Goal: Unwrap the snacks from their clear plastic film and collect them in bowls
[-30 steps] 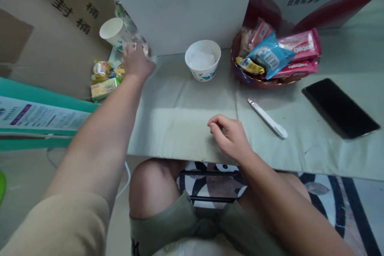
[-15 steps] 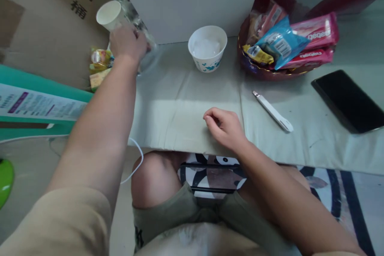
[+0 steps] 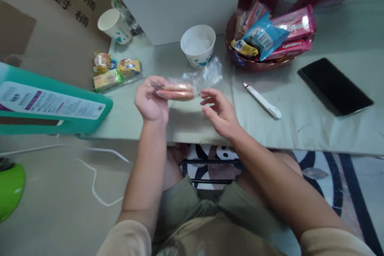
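Observation:
My left hand [image 3: 153, 102] is closed on one end of a clear plastic packet [image 3: 177, 91], held over the front part of the table. Inside lie reddish, sausage-like pieces, slightly blurred. The packet's loose, crumpled end sticks out to the right. Close to that end is my right hand [image 3: 220, 114], its fingers curved and apart, holding nothing; whether a fingertip touches the plastic I cannot tell. Behind the packet stands a paper cup [image 3: 198, 46] with clear or whitish stuff in it. A white, pen-like tool with a metal tip [image 3: 262, 101] lies to the right.
Small wrapped snacks [image 3: 115, 72] lie at the left, below a second paper cup [image 3: 115, 26]. A green container [image 3: 60, 102] stands at the left edge. At the back right is a bowl [image 3: 261, 66] of packaged snacks, and a phone [image 3: 335, 87] lies farther right.
My left hand has come back from the far left to the middle, bringing the plastic packet. My right hand's fingers have spread from a loose curl. The view has shifted slightly.

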{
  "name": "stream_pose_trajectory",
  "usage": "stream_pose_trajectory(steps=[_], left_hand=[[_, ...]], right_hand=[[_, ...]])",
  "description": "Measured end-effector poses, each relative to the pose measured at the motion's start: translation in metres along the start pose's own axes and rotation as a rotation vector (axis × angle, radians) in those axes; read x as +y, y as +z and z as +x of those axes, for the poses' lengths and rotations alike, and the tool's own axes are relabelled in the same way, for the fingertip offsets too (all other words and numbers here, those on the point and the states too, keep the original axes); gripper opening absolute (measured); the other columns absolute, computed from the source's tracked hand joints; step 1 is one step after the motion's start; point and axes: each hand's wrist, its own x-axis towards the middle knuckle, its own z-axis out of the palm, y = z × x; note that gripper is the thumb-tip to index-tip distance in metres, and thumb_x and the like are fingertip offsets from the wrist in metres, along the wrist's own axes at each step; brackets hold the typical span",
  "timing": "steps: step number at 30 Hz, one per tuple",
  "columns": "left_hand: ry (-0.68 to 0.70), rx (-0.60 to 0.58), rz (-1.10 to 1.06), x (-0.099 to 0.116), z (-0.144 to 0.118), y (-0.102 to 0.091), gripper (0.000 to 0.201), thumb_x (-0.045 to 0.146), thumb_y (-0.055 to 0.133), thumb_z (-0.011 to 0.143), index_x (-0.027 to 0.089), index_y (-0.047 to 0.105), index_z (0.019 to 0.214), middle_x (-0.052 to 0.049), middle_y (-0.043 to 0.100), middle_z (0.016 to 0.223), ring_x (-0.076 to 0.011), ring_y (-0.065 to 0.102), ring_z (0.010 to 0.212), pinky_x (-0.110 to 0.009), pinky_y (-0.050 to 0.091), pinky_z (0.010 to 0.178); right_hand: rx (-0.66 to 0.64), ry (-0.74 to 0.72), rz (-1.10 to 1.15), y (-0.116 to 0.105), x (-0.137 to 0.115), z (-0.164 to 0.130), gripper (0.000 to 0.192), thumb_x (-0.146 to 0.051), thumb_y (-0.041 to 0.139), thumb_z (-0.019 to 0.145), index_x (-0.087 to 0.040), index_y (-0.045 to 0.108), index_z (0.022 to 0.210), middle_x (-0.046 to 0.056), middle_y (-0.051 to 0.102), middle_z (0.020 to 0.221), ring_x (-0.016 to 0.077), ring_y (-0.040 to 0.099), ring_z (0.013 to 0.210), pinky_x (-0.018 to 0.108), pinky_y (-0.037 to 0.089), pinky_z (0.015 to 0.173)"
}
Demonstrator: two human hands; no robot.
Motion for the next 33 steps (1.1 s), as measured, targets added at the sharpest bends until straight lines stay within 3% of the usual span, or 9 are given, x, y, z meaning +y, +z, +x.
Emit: stream_pose_trajectory(steps=[3,8,11,16,19,22,25,28,33], left_hand=[[0.016,-0.126,-0.097,-0.026,-0.022,0.012,0.031,0.046,0.051,0.074,0.022,0.056,0.055,-0.007,0.047,0.066,-0.0204,0.049,0.067,-0.039,0.047,0.070],[-0.047,-0.366,-0.190,-0.047,-0.024,0.025,0.037,0.050,0.053,0.075,0.023,0.053,0.050,-0.008,0.046,0.061,-0.0228,0.054,0.068,-0.045,0.054,0.079],[-0.121,-0.360,-0.287,-0.055,-0.022,0.035,0.021,0.044,0.057,0.072,0.023,0.060,0.068,-0.007,0.056,0.077,-0.0233,0.059,0.081,-0.042,0.055,0.082],[-0.142,-0.133,-0.238,-0.069,-0.023,0.045,0.029,0.040,0.071,0.076,0.026,0.060,0.099,-0.003,0.058,0.102,-0.0175,0.060,0.100,-0.029,0.052,0.090],[-0.227,-0.284,-0.231,-0.073,-0.031,0.041,0.049,0.059,0.075,0.080,0.029,0.057,0.113,-0.005,0.060,0.110,-0.0205,0.064,0.103,-0.034,0.054,0.091],[-0.231,-0.495,-0.209,-0.072,-0.036,0.034,0.083,0.058,0.091,0.064,0.035,0.051,0.133,-0.007,0.062,0.124,-0.0273,0.067,0.113,-0.040,0.055,0.095],[-0.191,-0.440,-0.161,-0.071,-0.035,0.027,0.099,0.050,0.097,0.058,0.040,0.044,0.141,-0.007,0.062,0.122,-0.0291,0.068,0.113,-0.042,0.056,0.095],[-0.135,-0.321,-0.102,-0.071,-0.030,0.020,0.085,0.053,0.094,0.064,0.038,0.051,0.135,-0.005,0.062,0.115,-0.0268,0.068,0.108,-0.041,0.056,0.093],[0.006,-0.202,0.001,-0.073,-0.023,0.011,0.056,0.051,0.090,0.071,0.033,0.060,0.114,-0.001,0.058,0.106,-0.0177,0.064,0.091,-0.031,0.054,0.085]], right_hand=[[0.004,-0.044,-0.121,-0.002,0.003,-0.002,0.041,-0.043,0.054,0.096,-0.028,0.062,0.133,0.009,0.061,0.123,0.0193,0.061,0.111,0.033,0.054,0.088],[-0.103,-0.144,-0.255,-0.005,0.009,-0.006,0.040,-0.043,0.057,0.096,-0.027,0.068,0.131,0.011,0.060,0.129,0.0246,0.057,0.126,0.046,0.046,0.111],[-0.111,-0.193,-0.274,-0.002,0.012,-0.007,0.047,-0.038,0.058,0.094,-0.023,0.061,0.138,0.014,0.059,0.133,0.0264,0.058,0.127,0.047,0.048,0.111],[0.156,-0.172,-0.474,0.004,0.015,-0.003,0.043,-0.020,0.051,0.091,-0.020,0.058,0.133,0.015,0.060,0.124,0.0282,0.059,0.120,0.050,0.049,0.109],[0.240,-0.152,-0.597,0.007,0.021,0.000,0.044,-0.026,0.055,0.091,-0.023,0.053,0.135,0.016,0.054,0.133,0.0330,0.053,0.129,0.056,0.043,0.115],[0.197,-0.182,-0.624,0.009,0.028,-0.001,0.057,-0.030,0.061,0.089,-0.028,0.044,0.144,0.016,0.042,0.150,0.0360,0.048,0.139,0.059,0.043,0.116],[0.089,-0.291,-0.597,0.008,0.028,-0.004,0.071,-0.036,0.065,0.087,-0.030,0.035,0.151,0.016,0.034,0.159,0.0364,0.042,0.147,0.058,0.044,0.116],[0.030,-0.306,-0.622,-0.005,0.020,-0.004,0.067,-0.044,0.064,0.089,-0.027,0.040,0.149,0.016,0.043,0.156,0.0358,0.042,0.147,0.058,0.042,0.118],[0.275,-0.012,-0.942,-0.056,0.017,-0.004,0.039,-0.029,0.054,0.091,-0.018,0.061,0.127,0.020,0.065,0.127,0.0362,0.058,0.123,0.060,0.041,0.111]])
